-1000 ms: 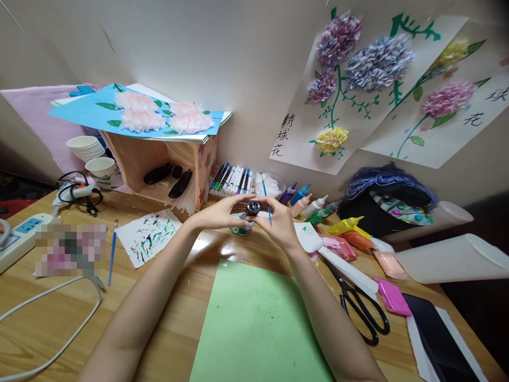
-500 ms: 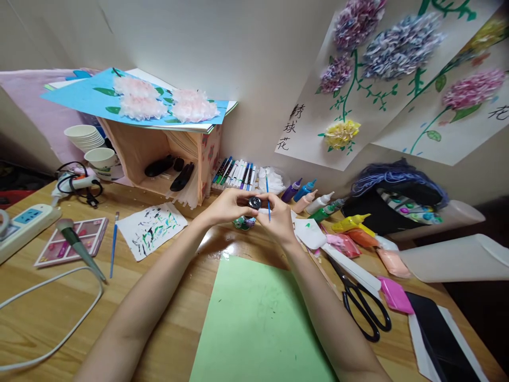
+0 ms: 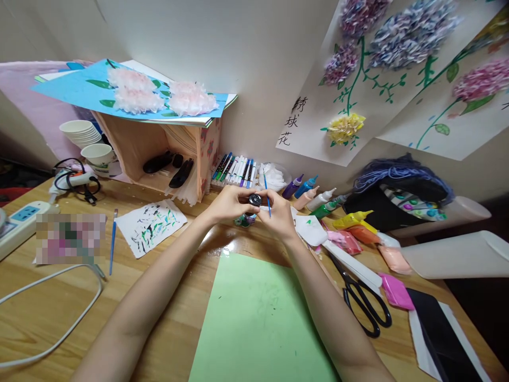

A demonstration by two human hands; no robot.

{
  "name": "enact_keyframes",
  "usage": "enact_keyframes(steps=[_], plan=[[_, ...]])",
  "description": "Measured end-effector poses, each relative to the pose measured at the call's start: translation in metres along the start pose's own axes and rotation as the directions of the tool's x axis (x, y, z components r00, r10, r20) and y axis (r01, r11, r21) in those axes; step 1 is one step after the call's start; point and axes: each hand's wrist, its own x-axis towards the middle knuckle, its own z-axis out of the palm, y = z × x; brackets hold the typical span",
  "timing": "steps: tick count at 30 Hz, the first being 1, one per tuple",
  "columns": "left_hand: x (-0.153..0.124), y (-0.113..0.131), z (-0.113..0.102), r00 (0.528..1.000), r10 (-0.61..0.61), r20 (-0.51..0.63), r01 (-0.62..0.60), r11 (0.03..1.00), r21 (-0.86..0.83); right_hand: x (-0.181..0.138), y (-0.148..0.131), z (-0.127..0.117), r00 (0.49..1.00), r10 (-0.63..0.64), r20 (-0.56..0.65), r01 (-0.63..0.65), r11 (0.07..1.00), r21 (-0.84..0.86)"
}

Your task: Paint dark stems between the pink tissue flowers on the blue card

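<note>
Both hands meet above the far edge of a light green sheet of paper [image 3: 254, 313]. Between their fingertips is a small round black bottle [image 3: 255, 200], seen from its glossy top; its lower part is hidden. My left hand [image 3: 229, 204] is closed on its left side. My right hand [image 3: 279, 214] grips its right side and also keeps a thin blue paintbrush [image 3: 268, 201] between its fingers, standing nearly upright. Just under the hands, a small multicoloured object [image 3: 243, 220] is mostly covered, and I cannot make out its kind.
Paint-smeared paper [image 3: 153, 228] and another brush [image 3: 113, 241] lie left. Felt pens [image 3: 236, 171] and paint bottles [image 3: 310, 197] line the back. Black-handled scissors [image 3: 366, 307] rest right. An open box [image 3: 159, 143] bears flower pictures. A white cable [image 3: 51, 350] curves at front left.
The view has shifted slightly. Both hands keep the same hold on the black bottle, and the brush stays in the right hand. A pixelated patch now covers the palette at left.
</note>
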Motion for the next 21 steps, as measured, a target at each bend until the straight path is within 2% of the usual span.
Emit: enact_keyframes(steps=[21], plan=[[0.001,-0.0037,-0.0015,1.0,0.024,0.004,-0.024,0.993,0.117,-0.0001,0.0019,0.0015,1.0,0.012,0.012,-0.012,1.0,0.026]])
